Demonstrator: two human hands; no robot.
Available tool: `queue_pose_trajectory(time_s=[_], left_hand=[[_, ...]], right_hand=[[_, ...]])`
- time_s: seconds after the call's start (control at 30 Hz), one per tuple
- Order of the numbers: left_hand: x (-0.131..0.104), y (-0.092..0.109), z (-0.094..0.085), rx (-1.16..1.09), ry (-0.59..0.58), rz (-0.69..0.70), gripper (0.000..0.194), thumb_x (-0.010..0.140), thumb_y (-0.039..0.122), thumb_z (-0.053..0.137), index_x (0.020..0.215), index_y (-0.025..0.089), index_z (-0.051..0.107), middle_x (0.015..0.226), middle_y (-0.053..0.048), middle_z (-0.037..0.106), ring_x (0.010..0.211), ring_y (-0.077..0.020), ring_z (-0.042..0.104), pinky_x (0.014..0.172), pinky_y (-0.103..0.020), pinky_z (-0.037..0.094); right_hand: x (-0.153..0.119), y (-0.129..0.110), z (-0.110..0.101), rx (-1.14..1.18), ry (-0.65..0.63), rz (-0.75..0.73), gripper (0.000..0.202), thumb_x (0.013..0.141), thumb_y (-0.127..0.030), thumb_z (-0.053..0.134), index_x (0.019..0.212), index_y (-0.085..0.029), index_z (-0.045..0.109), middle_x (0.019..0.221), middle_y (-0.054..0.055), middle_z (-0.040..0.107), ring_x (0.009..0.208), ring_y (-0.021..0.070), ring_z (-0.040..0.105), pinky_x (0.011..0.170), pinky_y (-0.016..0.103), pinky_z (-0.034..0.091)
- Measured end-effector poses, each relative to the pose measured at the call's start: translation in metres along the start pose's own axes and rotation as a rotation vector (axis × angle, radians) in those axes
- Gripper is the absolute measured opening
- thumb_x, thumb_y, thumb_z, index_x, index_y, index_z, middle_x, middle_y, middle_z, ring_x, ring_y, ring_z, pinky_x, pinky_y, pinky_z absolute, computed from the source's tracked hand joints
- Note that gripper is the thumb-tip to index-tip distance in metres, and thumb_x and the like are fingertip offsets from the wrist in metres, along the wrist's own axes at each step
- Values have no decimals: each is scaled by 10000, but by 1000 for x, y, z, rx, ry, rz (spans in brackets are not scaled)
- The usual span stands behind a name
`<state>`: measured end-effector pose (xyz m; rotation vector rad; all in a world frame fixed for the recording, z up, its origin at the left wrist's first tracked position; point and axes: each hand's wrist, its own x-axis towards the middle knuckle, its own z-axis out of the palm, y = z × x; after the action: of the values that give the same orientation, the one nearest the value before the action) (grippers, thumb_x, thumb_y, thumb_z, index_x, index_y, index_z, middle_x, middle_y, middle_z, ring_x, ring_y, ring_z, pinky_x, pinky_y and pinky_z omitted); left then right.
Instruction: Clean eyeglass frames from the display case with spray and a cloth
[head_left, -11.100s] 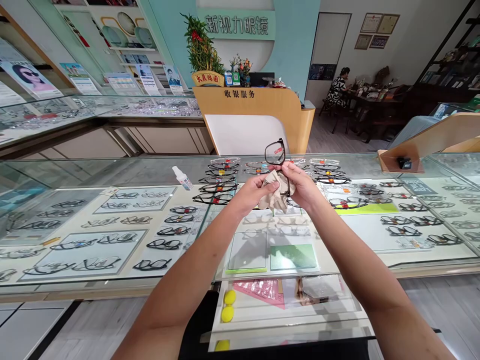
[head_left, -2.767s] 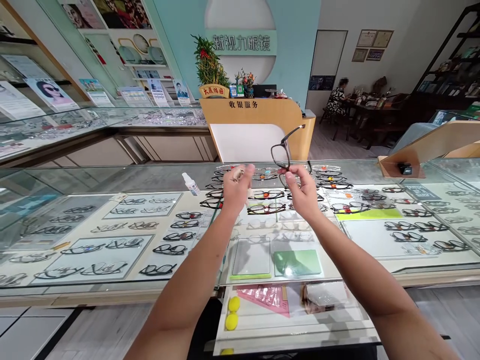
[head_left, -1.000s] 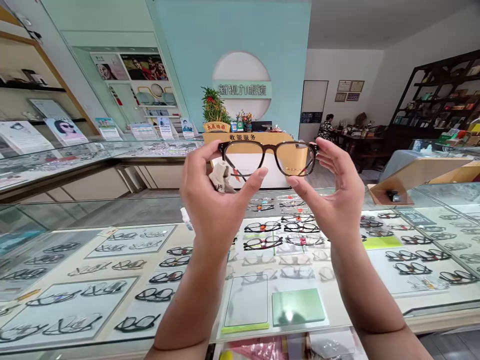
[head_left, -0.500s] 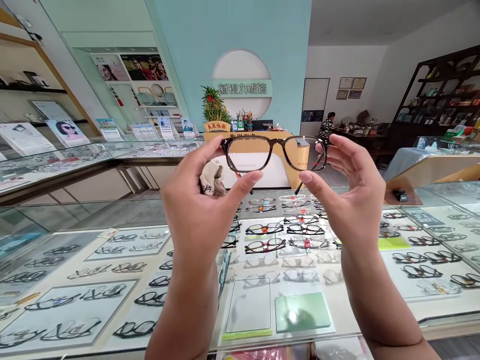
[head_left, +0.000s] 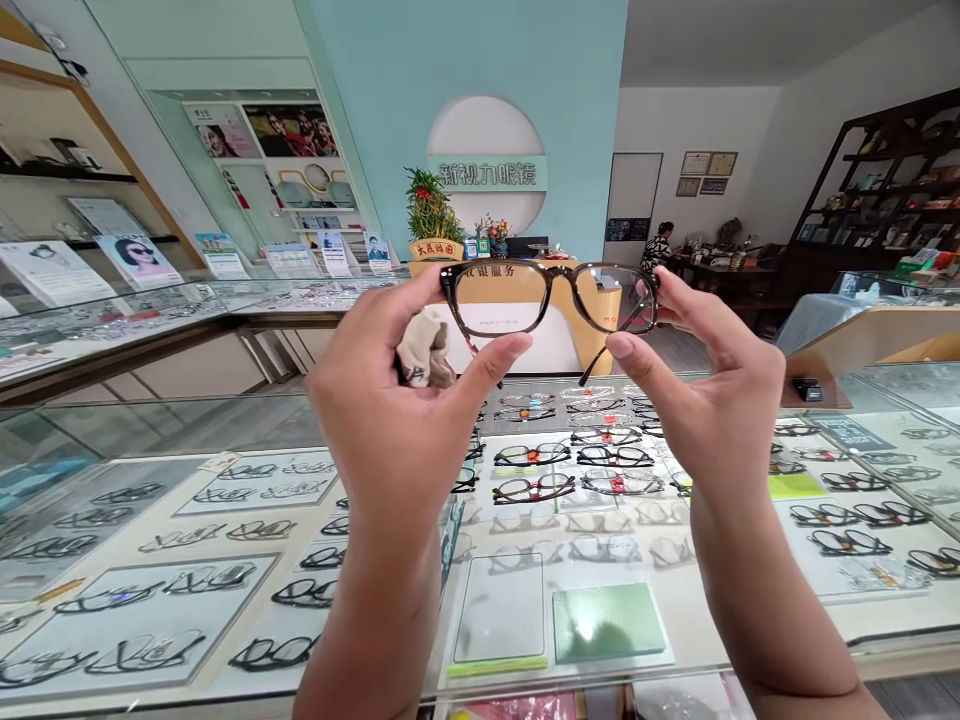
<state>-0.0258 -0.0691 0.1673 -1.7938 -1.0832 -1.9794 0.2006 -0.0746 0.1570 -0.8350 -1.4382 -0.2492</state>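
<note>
A pair of dark-rimmed eyeglasses [head_left: 559,272] is held up in mid-air above the glass counter, lenses facing me and temples pointing away. My left hand [head_left: 397,400] grips the frame at its left hinge between thumb and fingers. A crumpled beige cloth [head_left: 424,348] is tucked in the same palm. At the other end, my right hand [head_left: 705,380] pinches the right hinge, its thumb below the right lens. The far tips of the temples show beneath the rims.
Below lies a glass display case [head_left: 499,610] with rows of spectacle frames [head_left: 534,487] and a green card [head_left: 609,622]. A reception desk [head_left: 600,330] with a potted plant [head_left: 431,212] stands ahead. Another person [head_left: 660,245] is far back at right.
The eyeglasses have tilted slightly, their left end rising a little. Both hands still hold them, slightly farther apart. The view has shifted a little.
</note>
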Motion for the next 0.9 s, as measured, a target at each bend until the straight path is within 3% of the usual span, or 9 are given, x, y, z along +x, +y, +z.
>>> queue_pose_trajectory(time_s=[0.2, 0.6, 0.9], left_hand=[[-1, -5, 3, 2, -52, -31, 542, 875, 653, 875, 1301, 328, 791, 1146, -6, 842, 1114, -361, 820, 930, -635, 712], [-2, -7, 11, -86, -109, -77, 532, 850, 569, 922, 1311, 333, 803, 1218, -46, 845, 1135, -324, 810, 989, -496, 699], [-3, -10, 14, -116, -123, -122, 593, 837, 613, 917, 1338, 314, 810, 1265, -58, 843, 1146, -316, 800, 1048, -483, 667]], right_hand=[[1, -1, -4, -32, 37, -35, 528, 928, -481, 876, 1420, -322, 771, 1272, 88, 819, 1126, 303, 773, 1057, 563, 661], [-1, -8, -9, -103, 89, -88, 555, 950, -515, 842, 1467, -349, 728, 1295, 107, 784, 1233, 371, 743, 1080, 646, 649], [-3, -15, -11, -153, 122, -100, 539, 927, -508, 873, 1426, -349, 746, 1270, 100, 809, 1188, 377, 767, 1063, 657, 646]])
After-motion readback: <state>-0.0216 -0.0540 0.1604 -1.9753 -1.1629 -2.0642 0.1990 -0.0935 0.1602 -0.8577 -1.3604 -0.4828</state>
